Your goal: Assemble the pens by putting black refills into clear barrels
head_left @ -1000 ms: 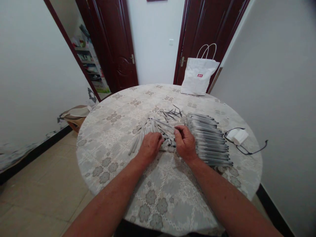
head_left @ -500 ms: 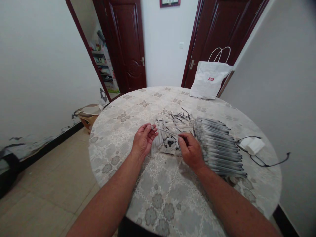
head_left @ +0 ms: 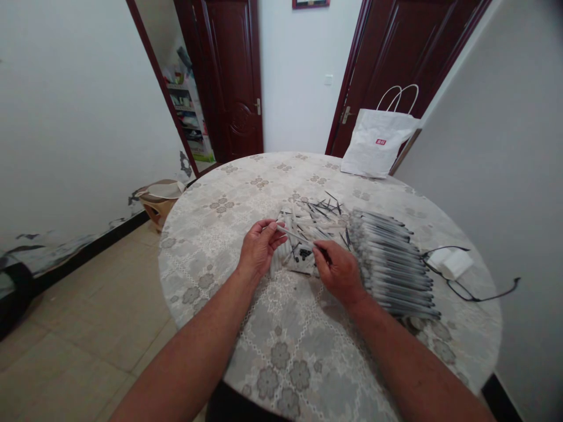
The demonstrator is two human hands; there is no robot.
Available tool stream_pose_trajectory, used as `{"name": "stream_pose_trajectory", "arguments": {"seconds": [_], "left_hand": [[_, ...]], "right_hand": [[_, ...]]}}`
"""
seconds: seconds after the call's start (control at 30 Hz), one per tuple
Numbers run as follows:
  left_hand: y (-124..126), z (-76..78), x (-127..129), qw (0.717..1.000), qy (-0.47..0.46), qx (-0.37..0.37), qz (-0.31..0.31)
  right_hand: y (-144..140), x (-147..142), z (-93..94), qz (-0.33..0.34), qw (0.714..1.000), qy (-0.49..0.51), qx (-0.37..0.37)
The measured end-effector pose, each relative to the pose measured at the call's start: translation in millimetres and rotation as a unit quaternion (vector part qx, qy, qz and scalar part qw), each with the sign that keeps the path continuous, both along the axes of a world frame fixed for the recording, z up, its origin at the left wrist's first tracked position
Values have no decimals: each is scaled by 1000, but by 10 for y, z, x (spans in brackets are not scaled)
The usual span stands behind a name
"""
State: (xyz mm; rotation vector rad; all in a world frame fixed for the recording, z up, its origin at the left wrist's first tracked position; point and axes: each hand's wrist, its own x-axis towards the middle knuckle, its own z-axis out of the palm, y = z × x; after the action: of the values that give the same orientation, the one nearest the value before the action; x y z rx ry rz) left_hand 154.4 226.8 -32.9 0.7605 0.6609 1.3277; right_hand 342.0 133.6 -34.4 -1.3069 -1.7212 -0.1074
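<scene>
Between my two hands stretches a thin, whitish pen barrel, slanting down to the right. My left hand pinches its left end between thumb and fingers. At the other end, the fingers of my right hand are closed on the tip; any small part inside them is hidden. Beneath and behind the hands lie loose pale pen tubes and dark slender refills. Small black pieces sit in a low pile just under the barrel. Right of my right hand is a thick row of grey, dark-tipped pens.
A floral cloth covers the round table. Black-framed glasses and folded white tissue lie at the right. A white paper bag stands at the back right. A wooden stool is on the floor at left.
My right hand has shifted slightly left, closer to my left hand, along the pen barrel. The camera view has turned a little; the piles look the same.
</scene>
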Motion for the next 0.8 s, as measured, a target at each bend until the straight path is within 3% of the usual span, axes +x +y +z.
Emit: {"name": "stream_pose_trajectory", "arguments": {"seconds": [0.2, 0.37, 0.5, 0.67, 0.8], "left_hand": [[15, -38, 9, 1000, -16, -9, 1], [-8, -20, 36, 1000, -22, -10, 6], [-23, -7, 46, 1000, -2, 1, 17], [-20, -14, 47, 1000, 16, 17, 20], [-25, 5, 58, 1000, 18, 8, 10]], "right_hand": [[-29, -32, 16, 15, 1000, 8, -4], [-39, -69, 37, 13, 977, 167, -135], [12, -89, 15, 69, 890, 375, -249], [40, -111, 47, 112, 778, 532, -314], [52, -106, 87, 116, 735, 578, -334]]}}
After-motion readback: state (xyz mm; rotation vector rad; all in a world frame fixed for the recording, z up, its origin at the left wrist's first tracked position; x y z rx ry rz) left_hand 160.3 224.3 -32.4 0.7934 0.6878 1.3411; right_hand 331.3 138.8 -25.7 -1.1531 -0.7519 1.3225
